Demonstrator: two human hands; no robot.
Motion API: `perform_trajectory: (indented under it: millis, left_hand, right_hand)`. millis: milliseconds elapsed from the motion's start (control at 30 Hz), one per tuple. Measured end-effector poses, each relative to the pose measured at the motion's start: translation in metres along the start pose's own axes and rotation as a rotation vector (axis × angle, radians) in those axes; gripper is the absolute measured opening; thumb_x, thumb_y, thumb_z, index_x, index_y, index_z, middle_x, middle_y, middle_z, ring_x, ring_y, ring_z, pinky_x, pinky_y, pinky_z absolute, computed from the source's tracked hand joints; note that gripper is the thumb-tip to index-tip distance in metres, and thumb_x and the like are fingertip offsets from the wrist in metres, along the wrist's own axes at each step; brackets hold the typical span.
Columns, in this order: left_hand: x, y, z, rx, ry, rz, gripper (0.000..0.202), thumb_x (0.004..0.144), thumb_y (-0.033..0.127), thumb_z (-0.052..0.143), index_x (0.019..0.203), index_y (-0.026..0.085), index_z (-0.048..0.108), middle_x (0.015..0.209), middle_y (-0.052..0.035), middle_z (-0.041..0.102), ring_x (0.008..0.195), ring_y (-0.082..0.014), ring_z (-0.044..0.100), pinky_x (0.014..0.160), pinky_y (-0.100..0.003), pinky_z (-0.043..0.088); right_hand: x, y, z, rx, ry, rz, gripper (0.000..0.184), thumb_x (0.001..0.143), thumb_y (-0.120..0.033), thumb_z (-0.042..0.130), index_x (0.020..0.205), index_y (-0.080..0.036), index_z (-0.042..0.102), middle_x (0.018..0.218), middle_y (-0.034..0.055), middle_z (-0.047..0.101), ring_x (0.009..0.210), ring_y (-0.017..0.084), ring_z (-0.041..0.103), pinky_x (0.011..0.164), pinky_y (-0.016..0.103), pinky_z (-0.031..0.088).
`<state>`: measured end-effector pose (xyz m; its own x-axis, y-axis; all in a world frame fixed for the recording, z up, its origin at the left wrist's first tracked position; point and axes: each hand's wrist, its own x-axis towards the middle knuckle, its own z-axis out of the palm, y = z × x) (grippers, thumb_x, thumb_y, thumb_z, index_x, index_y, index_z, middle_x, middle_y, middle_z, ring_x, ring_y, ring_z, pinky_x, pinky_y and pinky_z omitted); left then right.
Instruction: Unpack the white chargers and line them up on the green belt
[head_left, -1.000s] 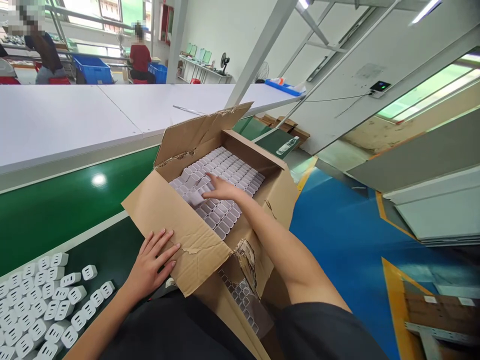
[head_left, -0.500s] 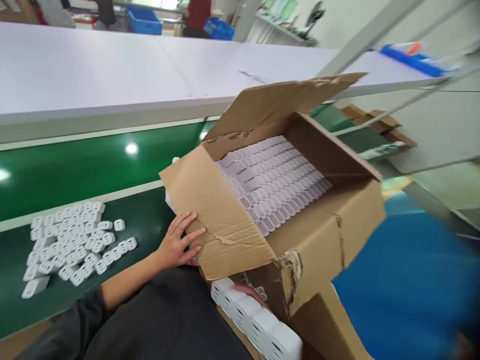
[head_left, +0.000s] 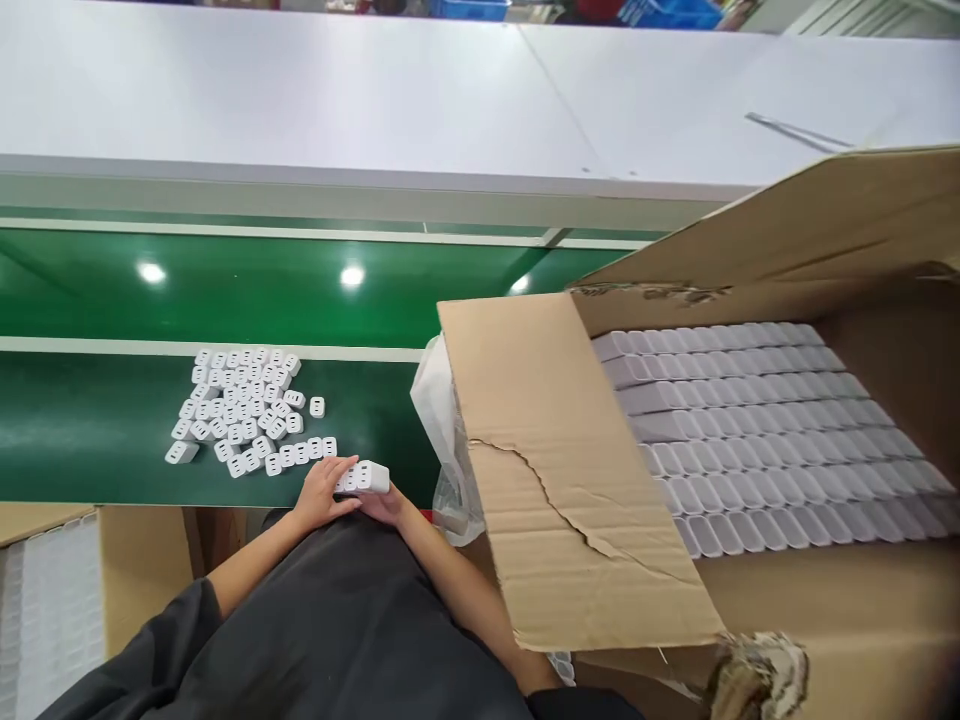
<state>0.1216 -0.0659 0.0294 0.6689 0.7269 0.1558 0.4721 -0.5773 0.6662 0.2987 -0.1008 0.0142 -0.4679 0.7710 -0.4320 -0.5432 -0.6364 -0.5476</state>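
Observation:
Both hands meet at the near edge of the green conveyor belt. My left hand and my right hand are closed together on a short row of white plug adapters, held just above the belt's edge. Left of them, several loose white adapters lie in a cluster on the belt. To the right stands an open cardboard box whose tray holds rows of white adapters. My dark sleeves and lap fill the bottom of the view.
A clear plastic bag hangs at the box's left side. A long white table runs behind the belt. Another carton with a tray of adapters sits at the bottom left. Blue bins show at the far top.
My right hand left the box carrying a row of adapters and brought it to the belt's edge. My left hand let go of the box flap and joined it. The view swung left.

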Motion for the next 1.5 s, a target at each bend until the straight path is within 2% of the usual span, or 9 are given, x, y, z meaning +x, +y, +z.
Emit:
perform_trajectory:
  millis: [100,233,467,600,733,900,1133,1367,1500]
  left_hand:
    - [-0.016,-0.015,-0.002,0.071,-0.001,-0.108,0.059,0.094,0.050,0.053,0.144,0.020,0.044,0.117,-0.0124,0.066,0.104,-0.0257,0.062,0.092,-0.041,0.050]
    - [-0.033,-0.027,-0.007,0.154,-0.040,-0.168,0.054,0.093,0.049,0.055,0.138,0.021,0.052,0.116,-0.0101,0.067,0.102,-0.0226,0.063,0.089,-0.035,0.051]
    - [-0.040,-0.035,-0.009,0.317,-0.119,-0.169,0.054,0.092,0.059,0.054,0.130,0.022,0.061,0.103,-0.0097,0.068,0.094,-0.0227,0.062,0.081,-0.033,0.047]
    - [-0.038,-0.039,-0.008,0.393,-0.139,-0.163,0.049,0.093,0.055,0.054,0.128,0.023,0.062,0.101,-0.0108,0.066,0.095,-0.0240,0.060,0.079,-0.034,0.043]
    - [-0.036,-0.042,-0.008,0.444,-0.131,-0.164,0.048,0.094,0.054,0.052,0.129,0.022,0.062,0.102,-0.0123,0.065,0.097,-0.0254,0.059,0.081,-0.036,0.041]
    - [-0.035,-0.044,-0.010,0.470,-0.089,-0.165,0.051,0.095,0.053,0.050,0.134,0.021,0.059,0.111,-0.0118,0.066,0.102,-0.0263,0.059,0.087,-0.038,0.038]
    - [-0.033,-0.045,-0.013,0.479,-0.012,-0.228,0.039,0.095,0.045,0.054,0.127,0.026,0.063,0.114,-0.0107,0.067,0.107,-0.0257,0.059,0.092,-0.038,0.038]
    - [-0.030,-0.053,-0.015,0.445,-0.006,-0.249,0.040,0.094,0.047,0.056,0.126,0.024,0.064,0.117,-0.0124,0.066,0.110,-0.0268,0.059,0.095,-0.040,0.038]
    - [-0.026,-0.051,-0.020,0.396,-0.012,-0.242,0.045,0.092,0.051,0.058,0.128,0.024,0.063,0.120,-0.0122,0.066,0.113,-0.0270,0.059,0.096,-0.040,0.038]
  right_hand:
    - [0.026,0.012,0.001,-0.023,-0.053,0.107,0.038,0.097,-0.042,0.059,0.124,-0.016,0.059,0.124,0.0099,0.061,0.106,0.023,0.062,0.091,0.045,0.054]
    - [0.034,0.015,-0.010,-0.095,-0.069,0.189,0.033,0.095,-0.038,0.062,0.119,-0.015,0.061,0.119,0.0089,0.064,0.102,0.021,0.064,0.088,0.043,0.056]
    - [0.026,0.010,-0.043,-0.228,0.073,0.137,0.044,0.068,-0.036,0.084,0.105,-0.017,0.067,0.099,0.0054,0.072,0.087,0.020,0.069,0.083,0.037,0.056]
    - [0.020,0.010,-0.049,-0.277,0.142,0.097,0.046,0.067,-0.040,0.082,0.103,-0.017,0.066,0.091,0.0047,0.072,0.079,0.020,0.069,0.079,0.038,0.055]
    - [0.008,0.001,-0.047,-0.304,0.121,0.086,0.044,0.063,-0.036,0.081,0.100,-0.020,0.064,0.095,0.0048,0.072,0.086,0.022,0.070,0.081,0.036,0.054]
    - [-0.004,-0.008,-0.042,-0.343,0.059,0.053,0.062,0.054,-0.032,0.082,0.111,-0.024,0.058,0.108,0.0058,0.067,0.097,0.024,0.067,0.084,0.038,0.054]
    - [0.016,0.002,-0.035,-0.636,0.181,-0.100,0.045,0.060,-0.036,0.082,0.092,-0.022,0.053,0.081,-0.0024,0.058,0.074,0.016,0.057,0.072,0.031,0.049]
    - [0.020,-0.011,-0.030,-0.927,0.125,-0.239,0.034,0.066,-0.026,0.074,0.098,-0.022,0.064,0.101,0.0025,0.065,0.098,0.023,0.058,0.089,0.036,0.046]
    - [0.023,-0.011,-0.033,-1.012,0.089,-0.301,0.028,0.070,-0.018,0.061,0.098,-0.023,0.062,0.107,0.0047,0.068,0.105,0.024,0.060,0.098,0.041,0.044]
